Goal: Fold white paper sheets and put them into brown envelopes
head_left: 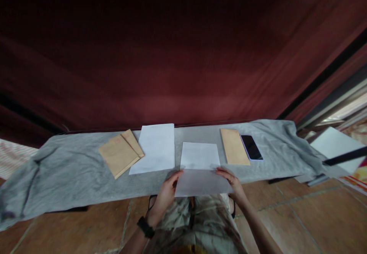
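A white sheet of paper (200, 156) is at the front edge of the cloth-covered bench, its upper part lit and its lower part in shade, with a crease or bend running across between them. The lower part reaches past the bench edge over my lap. My left hand (168, 188) grips the sheet's left edge near that line, thumb and fingers closed on it. At the right edge my right hand (231, 179) pinches the paper at about the same height. A dark watch (145, 227) sits on my left wrist.
A stack of white paper (158, 147) lies left of the sheet, with brown envelopes (119, 152) overlapping its left side. To the right are another brown envelope (234, 147) and a phone (251, 148). A grey cloth (77, 173) covers the bench; a dark red curtain (183, 74) hangs behind.
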`<state>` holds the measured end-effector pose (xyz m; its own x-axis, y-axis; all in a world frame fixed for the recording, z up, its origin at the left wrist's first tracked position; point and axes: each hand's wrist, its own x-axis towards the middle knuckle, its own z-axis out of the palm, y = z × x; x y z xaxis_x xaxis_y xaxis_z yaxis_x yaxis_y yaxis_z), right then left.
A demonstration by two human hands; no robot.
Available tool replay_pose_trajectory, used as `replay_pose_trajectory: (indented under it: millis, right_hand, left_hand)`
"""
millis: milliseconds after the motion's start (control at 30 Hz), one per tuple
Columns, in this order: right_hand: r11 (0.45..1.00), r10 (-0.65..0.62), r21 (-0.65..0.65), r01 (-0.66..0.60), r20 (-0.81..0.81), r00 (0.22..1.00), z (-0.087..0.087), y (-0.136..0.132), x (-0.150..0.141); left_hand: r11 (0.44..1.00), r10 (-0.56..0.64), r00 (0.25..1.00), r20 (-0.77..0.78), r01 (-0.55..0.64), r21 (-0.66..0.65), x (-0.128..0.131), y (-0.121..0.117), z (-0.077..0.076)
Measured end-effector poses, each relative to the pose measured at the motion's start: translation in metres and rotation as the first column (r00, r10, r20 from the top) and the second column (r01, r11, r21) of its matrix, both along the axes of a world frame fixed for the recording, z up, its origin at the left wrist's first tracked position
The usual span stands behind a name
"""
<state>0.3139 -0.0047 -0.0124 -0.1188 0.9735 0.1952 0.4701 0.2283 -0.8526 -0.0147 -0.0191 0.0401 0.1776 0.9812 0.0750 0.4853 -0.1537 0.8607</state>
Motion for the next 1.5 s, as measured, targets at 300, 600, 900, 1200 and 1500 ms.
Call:
replay_pose_trajectory:
  millis: [300,600,900,1200,1500]
  right_hand:
    - [0.999,0.021,0.027,-0.024,0.104,0.994,0.006,0.020,-0.007]
    - [0.987,0.100,0.108,-0.123,0.194,0.976,0.003,0.014,0.007]
    - [0.992,-0.125,0.015,0.125,0.222,0.967,0.009,0.040,-0.009]
    - [0.996,-0.053,-0.073,0.049,-0.056,0.997,0.009,0.038,-0.013]
    - [0.995,0.075,0.075,-0.073,-0.026,0.997,-0.003,0.037,-0.002]
  left_hand:
    - [0.975,-0.207,0.938,-0.279,0.223,0.027,0.004,0.008,0.007]
    - [0.976,-0.194,0.949,-0.249,0.213,0.053,-0.010,0.005,-0.006]
    - [0.959,0.269,0.957,-0.105,-0.276,-0.056,0.016,0.045,-0.018]
    - [0.961,0.274,0.955,0.115,-0.268,-0.064,0.014,0.052,-0.020]
    - [0.985,-0.134,0.990,-0.051,0.139,0.100,-0.009,0.038,-0.023]
